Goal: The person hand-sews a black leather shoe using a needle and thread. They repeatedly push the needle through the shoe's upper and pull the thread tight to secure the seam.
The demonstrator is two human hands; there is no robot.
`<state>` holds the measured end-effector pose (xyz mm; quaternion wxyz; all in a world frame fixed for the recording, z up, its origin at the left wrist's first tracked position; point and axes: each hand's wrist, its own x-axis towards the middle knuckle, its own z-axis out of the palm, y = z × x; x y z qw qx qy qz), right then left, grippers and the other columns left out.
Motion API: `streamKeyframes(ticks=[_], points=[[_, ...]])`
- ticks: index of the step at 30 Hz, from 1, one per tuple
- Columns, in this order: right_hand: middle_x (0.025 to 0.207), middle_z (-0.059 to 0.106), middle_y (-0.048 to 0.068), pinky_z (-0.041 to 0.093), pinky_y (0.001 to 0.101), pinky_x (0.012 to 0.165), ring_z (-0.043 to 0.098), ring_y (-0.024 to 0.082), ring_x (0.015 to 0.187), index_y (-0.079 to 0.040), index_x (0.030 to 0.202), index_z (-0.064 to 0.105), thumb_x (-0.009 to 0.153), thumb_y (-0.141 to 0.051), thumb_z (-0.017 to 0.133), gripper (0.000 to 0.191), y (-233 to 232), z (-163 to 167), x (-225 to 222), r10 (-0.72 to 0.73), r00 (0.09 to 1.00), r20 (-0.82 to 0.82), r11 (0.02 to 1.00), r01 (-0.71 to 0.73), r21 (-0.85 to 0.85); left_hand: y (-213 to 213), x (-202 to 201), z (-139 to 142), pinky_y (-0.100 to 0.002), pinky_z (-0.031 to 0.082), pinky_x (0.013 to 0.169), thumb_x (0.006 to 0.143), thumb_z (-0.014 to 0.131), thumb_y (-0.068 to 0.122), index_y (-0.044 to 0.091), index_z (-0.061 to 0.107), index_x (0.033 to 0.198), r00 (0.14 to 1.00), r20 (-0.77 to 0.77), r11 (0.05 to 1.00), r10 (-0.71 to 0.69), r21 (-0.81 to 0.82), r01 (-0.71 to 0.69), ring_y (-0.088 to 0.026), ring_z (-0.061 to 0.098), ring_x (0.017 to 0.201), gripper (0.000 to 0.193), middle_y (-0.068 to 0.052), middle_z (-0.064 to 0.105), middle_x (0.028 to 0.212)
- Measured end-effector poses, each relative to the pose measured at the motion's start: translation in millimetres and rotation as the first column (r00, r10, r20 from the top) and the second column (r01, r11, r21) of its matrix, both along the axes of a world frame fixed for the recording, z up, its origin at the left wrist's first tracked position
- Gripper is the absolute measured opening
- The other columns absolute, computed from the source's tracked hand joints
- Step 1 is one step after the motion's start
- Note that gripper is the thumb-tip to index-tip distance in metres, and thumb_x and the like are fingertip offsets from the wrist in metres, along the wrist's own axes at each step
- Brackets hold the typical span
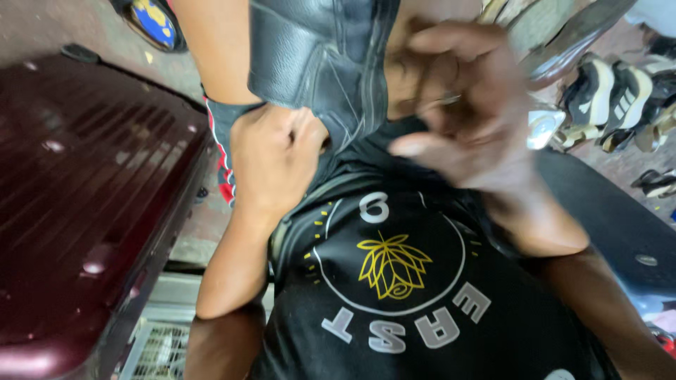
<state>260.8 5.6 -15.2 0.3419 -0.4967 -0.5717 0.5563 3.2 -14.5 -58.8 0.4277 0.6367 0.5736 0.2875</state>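
Fingers (282,134) of left hand (271,158) clamp black leather piece (317,56) edge

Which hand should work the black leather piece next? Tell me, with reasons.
Right, probably. The left hand is clenched on the lower edge of the black leather piece, holding it; the right hand is open and blurred beside it, fingers free.

Left hand (273,158) grips a black leather piece (317,56); blurred right hand (465,105) hovers beside it, fingers spread.
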Motion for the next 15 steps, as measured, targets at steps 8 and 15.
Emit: streamKeyframes(ticks=[8,15], points=[[0.085,0.054,0.006,0.028,0.0194,0.052,0.037,0.004,0.055,-0.003,0.140,0.040,0.094,0.001,0.087,0.066,16,-10,-21,-0.006,1.000,0.000,0.985,0.006,0.170,-28,-44,10,-0.030,0.028,0.058,0.112,0.064,0.010,0.005,0.042,0.078,0.837,-0.027,0.837,0.547,0.012,-0.547,-0.010,0.038,0.065,0.041,-0.003,0.042,0.073],[0.096,0.062,0.012,0.026,0.0170,0.051,0.039,0.005,0.055,-0.003,0.135,0.039,0.098,-0.004,0.089,0.062,16,-15,-16,-0.061,0.997,-0.048,0.997,0.063,0.039,5,-1,35,-0.043,0.050,0.055,0.094,0.071,0.024,0.004,0.069,0.119,0.966,-0.253,0.999,-0.046,-0.018,0.043,-0.032,0.066,0.062,0.032,-0.016,0.072,0.085]])
